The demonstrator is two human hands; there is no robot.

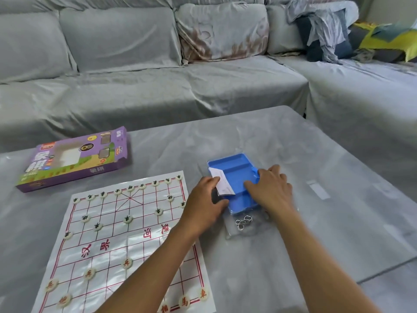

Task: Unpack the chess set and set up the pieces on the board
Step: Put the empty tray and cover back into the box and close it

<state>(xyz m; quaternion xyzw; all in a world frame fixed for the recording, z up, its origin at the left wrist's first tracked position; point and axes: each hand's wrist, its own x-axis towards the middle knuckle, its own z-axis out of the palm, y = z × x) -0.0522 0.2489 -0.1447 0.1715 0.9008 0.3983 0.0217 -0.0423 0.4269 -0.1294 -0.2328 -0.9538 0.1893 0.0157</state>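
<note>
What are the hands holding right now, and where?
Left hand pinches the white paper at its near-left edge. Right hand rests flat on the blue tray, not gripping it.

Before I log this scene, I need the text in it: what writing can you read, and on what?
"象棋", large, on the purple box; its smaller print is blurred.
"楚河" and "汉界", red, upside down, across the middle of the board.
"兵", "車", "馬" on near red pieces.
Black pieces: too small to read.
White paper in the blue tray: unreadable.
</note>
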